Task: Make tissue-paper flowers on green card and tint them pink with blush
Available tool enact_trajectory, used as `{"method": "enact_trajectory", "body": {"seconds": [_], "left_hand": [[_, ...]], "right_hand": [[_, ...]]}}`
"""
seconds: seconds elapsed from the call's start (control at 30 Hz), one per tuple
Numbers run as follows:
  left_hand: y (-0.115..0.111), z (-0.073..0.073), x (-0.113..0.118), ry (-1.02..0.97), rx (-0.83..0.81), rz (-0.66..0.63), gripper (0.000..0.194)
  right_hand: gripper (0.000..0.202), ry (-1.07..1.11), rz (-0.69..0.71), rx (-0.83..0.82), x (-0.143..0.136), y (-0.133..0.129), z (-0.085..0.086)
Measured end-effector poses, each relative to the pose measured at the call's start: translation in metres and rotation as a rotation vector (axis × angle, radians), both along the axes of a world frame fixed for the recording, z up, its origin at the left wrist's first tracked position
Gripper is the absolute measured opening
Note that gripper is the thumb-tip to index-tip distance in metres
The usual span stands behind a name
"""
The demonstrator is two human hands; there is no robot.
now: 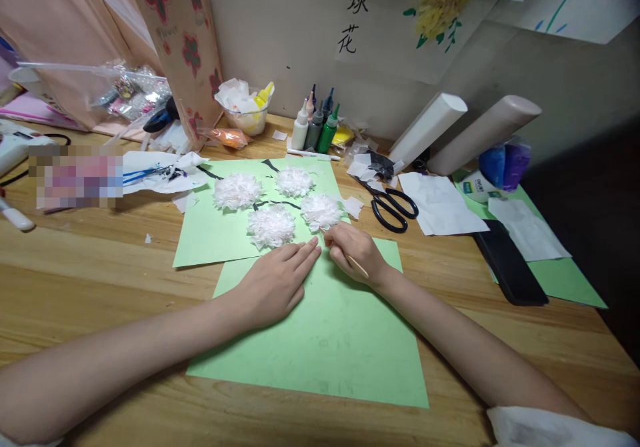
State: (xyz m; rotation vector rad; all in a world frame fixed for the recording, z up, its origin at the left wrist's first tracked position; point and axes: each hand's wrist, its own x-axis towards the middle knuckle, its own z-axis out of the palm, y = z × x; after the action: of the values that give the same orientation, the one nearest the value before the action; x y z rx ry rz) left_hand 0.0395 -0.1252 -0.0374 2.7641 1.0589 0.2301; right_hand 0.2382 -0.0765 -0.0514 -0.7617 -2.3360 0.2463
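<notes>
Several white tissue-paper flowers (271,226) sit on the upper sheet of green paper (210,233), among black painted stem strokes. A second green sheet (320,360) lies nearer to me, partly beneath my hands. My left hand (280,277) rests flat with fingers stretched out, its fingertips just below the flowers. A thin wooden stick (358,267) is pinched in my right hand (355,250). The stick's working end is at the lower edge of the right-hand flower (321,212), where my fingers partly hide it.
Black-handled scissors (390,208), white paper pieces (440,203) and a black phone (510,263) lie to the right. Paint bottles (315,127) and a clear tub (245,110) stand by the wall. Two rolls (430,127) lean at the back right. Blue sticks (145,175) lie on tissue at left.
</notes>
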Motion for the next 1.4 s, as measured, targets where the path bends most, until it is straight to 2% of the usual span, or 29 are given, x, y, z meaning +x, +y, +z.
{"method": "enact_trajectory", "body": {"seconds": [0.33, 0.53, 0.6, 0.77, 0.87, 1.0, 1.17, 1.27, 1.33, 1.4], "left_hand": [[0.001, 0.0, 0.001, -0.005, -0.013, 0.014, 0.057], [0.001, 0.0, -0.001, 0.022, -0.003, 0.016, 0.056], [0.001, -0.001, -0.001, 0.031, 0.021, 0.022, 0.055], [-0.001, 0.0, -0.001, 0.042, 0.063, 0.026, 0.05], [-0.002, 0.001, -0.001, 0.026, 0.086, 0.023, 0.047], [-0.003, 0.001, -0.001, -0.008, 0.1, 0.008, 0.044], [-0.003, 0.001, -0.002, -0.04, 0.081, 0.003, 0.04], [-0.003, 0.003, -0.001, -0.04, 0.063, 0.02, 0.04], [-0.003, 0.005, 0.0, -0.032, 0.04, 0.032, 0.044], [-0.002, 0.006, 0.0, -0.022, 0.027, 0.029, 0.05]], "right_hand": [[0.018, 0.007, -0.082, -0.117, -0.004, 0.003, 0.001], [0.021, 0.219, -0.055, 0.047, 0.007, 0.001, 0.004], [0.021, 0.255, -0.114, 0.069, 0.012, 0.005, 0.006], [0.014, 0.205, -0.33, -0.01, 0.023, 0.028, 0.008], [0.007, 0.16, -0.346, -0.021, 0.024, 0.037, 0.004], [0.01, 0.161, -0.353, -0.064, 0.022, 0.041, 0.001], [0.012, 0.394, -0.451, -0.046, 0.021, 0.033, 0.006], [0.016, 0.539, -0.304, -0.12, 0.016, 0.02, 0.012], [0.018, 0.537, -0.148, -0.204, 0.012, 0.011, 0.014], [0.021, 0.516, -0.055, -0.255, 0.01, 0.006, 0.014]]}}
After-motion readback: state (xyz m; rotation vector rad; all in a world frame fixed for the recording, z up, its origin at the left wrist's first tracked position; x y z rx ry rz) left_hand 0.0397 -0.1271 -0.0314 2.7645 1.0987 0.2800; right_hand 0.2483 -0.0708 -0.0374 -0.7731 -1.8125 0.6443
